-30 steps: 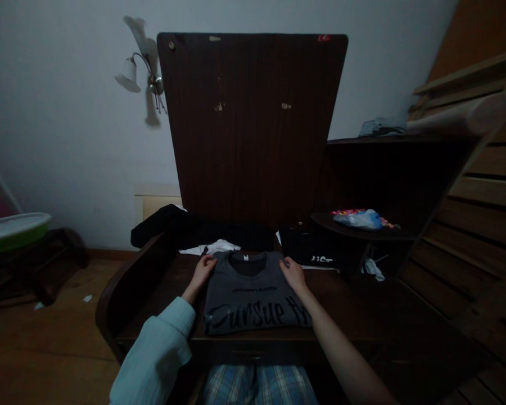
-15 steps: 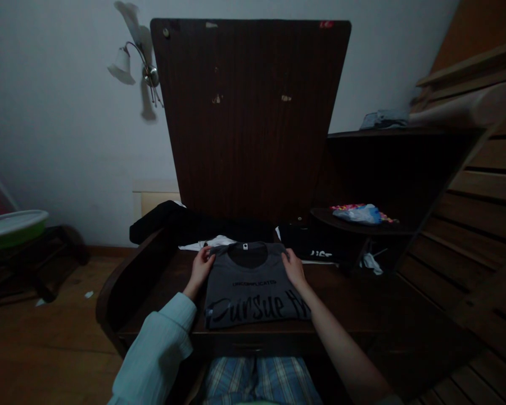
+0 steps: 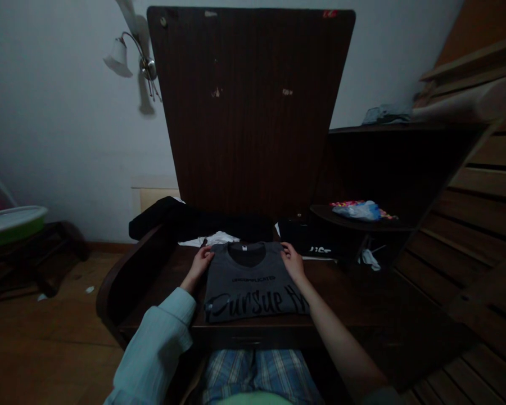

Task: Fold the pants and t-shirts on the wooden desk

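Observation:
A grey T-shirt [image 3: 253,275] with dark lettering lies folded on the dark wooden dresser top [image 3: 337,292], its neckline pointing away from me. My left hand [image 3: 201,263] pinches the shirt's far left shoulder corner. At the far right shoulder corner, my right hand [image 3: 293,262] grips the cloth with thumb and fingers. Just behind the collar rests a white cloth [image 3: 219,238]. A folded black garment with white letters [image 3: 316,242] sits beyond my right hand, and black clothing [image 3: 164,216] is heaped at the back left.
A tall dark panel [image 3: 248,112] stands behind the dresser. To the right, a small shelf [image 3: 362,226] bears a plastic bag [image 3: 358,211]; wooden slats [image 3: 480,225] rise beside it. A green basin [image 3: 17,225] is on a low stand at left. A wall lamp [image 3: 118,57] hangs above.
Both hands keep their hold on the shirt's shoulder corners, and the shirt lies almost the same. The view has tilted slightly down.

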`<state>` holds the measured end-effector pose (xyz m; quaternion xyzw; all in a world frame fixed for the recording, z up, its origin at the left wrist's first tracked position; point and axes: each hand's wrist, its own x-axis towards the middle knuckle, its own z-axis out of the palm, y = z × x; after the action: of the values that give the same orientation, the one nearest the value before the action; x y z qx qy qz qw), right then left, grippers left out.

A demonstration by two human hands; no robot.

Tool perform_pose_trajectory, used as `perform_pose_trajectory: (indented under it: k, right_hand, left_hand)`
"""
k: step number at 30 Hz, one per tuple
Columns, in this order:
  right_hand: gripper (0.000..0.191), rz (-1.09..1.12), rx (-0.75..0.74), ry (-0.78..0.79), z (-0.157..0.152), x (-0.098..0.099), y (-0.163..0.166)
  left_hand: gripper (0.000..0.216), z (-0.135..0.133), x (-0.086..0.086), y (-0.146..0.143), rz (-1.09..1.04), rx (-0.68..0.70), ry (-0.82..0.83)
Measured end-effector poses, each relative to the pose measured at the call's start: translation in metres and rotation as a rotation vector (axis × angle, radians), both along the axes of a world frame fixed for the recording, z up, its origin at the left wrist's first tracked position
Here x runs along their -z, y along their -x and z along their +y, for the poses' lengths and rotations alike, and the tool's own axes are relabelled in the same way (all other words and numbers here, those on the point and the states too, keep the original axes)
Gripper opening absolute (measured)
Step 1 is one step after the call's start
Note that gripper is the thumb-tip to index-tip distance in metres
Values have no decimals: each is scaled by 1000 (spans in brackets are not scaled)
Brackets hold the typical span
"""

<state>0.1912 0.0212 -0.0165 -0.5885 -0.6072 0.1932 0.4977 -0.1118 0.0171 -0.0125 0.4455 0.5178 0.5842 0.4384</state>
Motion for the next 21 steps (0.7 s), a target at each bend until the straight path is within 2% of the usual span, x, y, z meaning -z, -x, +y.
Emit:
perform_pose_trajectory:
  k: [5, 11, 17, 21]
  right_hand:
    - [32, -12, 42, 42, 2, 1, -1]
    - [29, 12, 45, 22, 2, 0, -2]
    - [29, 22, 0, -21, 1, 0, -1]
    - [28, 9, 5, -24, 3, 2, -1]
  left_hand:
    - [48, -4, -2, 2, -65, 26, 13]
    - [44, -9, -9, 2, -158, 73, 29]
    - [37, -15, -18, -2, -281, 196, 22]
    - [37, -19, -21, -5, -264, 296, 26]
